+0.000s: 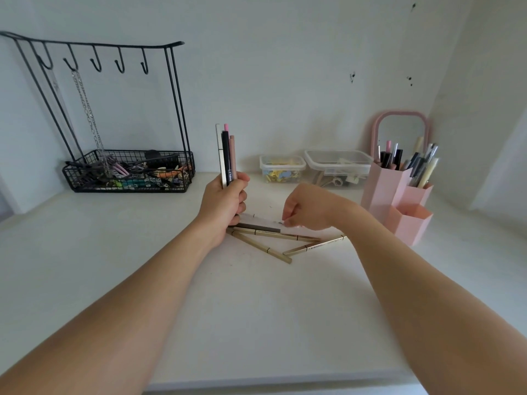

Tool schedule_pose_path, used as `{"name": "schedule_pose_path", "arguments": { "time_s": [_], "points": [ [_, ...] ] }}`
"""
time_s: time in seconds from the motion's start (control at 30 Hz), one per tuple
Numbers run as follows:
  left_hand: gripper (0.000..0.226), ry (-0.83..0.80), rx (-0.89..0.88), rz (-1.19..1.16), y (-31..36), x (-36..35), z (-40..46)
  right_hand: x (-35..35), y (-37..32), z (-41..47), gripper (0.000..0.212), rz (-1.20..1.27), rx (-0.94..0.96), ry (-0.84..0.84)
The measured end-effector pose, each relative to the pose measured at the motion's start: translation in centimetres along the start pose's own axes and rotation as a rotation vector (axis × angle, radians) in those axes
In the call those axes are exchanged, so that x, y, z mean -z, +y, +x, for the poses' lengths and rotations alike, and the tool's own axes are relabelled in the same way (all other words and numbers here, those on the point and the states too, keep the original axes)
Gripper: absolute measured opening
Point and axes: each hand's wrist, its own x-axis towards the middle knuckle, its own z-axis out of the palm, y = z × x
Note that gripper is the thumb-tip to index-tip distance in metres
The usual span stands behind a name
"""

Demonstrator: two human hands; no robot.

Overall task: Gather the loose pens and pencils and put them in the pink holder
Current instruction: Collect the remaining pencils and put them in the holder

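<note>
Mid-gather: left hand [225, 201] clenched around an upright bundle of pens [227, 155]; right hand [302, 208] pinching one end of a white pen [262, 218] lying on the desk [256, 309]. Three gold pencils [268, 246] lie loose just beside it. Next, probably: lift the white one into the bundle, collect the gold ones, then carry all to the pink holder [399, 201] at right.

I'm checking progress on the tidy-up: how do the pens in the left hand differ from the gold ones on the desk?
The bundle of pens stands upright, gripped in the left hand; the gold pens lie flat on the desk, crossing one another. The bundle mixes white, black and pink barrels; the loose ones are mostly gold. Both groups are slim sticks, and neither is in the pink holder yet.
</note>
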Motion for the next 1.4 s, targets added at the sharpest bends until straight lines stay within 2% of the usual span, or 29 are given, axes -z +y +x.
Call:
{"name": "schedule_pose_path", "arguments": {
  "time_s": [0.13, 0.23, 0.33, 0.43, 0.57, 0.73, 0.83, 1.03, 1.17, 1.3, 1.4],
  "points": [
    [0.004, 0.009, 0.003, -0.035, -0.1, -0.1, 0.1, 0.9, 0.5, -0.2, 0.013, 0.103, -0.126, 0.053],
    [0.010, 0.005, 0.002, -0.048, -0.1, -0.2, 0.0, 1.2, 0.5, -0.3, 0.009, 0.618, -0.234, 0.164],
    [0.012, -0.024, -0.017, -0.028, -0.2, -0.3, -0.2, 1.0, -0.5, -0.2, 0.005, 1.049, -0.121, 0.237],
    [0.021, -0.067, -0.035, -0.040, 0.0, -0.5, -0.4, 0.6, -1.8, -0.2, 0.007, 1.156, -0.021, 0.255],
    [0.035, -0.103, -0.075, -0.063, 0.3, -0.8, -1.0, -0.7, -3.1, -0.2, 0.009, 1.061, 0.027, 0.257],
    [0.032, -0.039, -0.096, -0.042, 0.2, -1.0, -0.8, -2.7, -4.6, -0.1, 0.008, 0.991, 0.087, 0.300],
    [0.021, 0.017, -0.105, -0.005, 0.0, -0.8, -0.5, -3.2, -5.0, 0.0, 0.009, 0.993, 0.101, 0.333],
    [0.018, 0.014, -0.140, 0.102, -0.3, -0.6, -0.5, -3.3, -4.8, 0.0, 0.011, 0.935, 0.081, 0.328],
    [0.010, 0.049, -0.144, 0.119, -0.2, -0.4, -0.3, -1.9, -4.0, 0.3, 0.017, 0.750, 0.018, 0.256],
    [0.017, 0.105, -0.114, 0.048, 0.1, 0.0, 0.0, -1.1, -2.4, 0.1, 0.023, 0.202, 0.070, 0.121],
    [0.023, 0.118, -0.083, 0.003, 0.2, 0.3, 0.1, -1.5, -2.0, -0.2, 0.023, 0.090, 0.077, 0.048]
  ]
}}
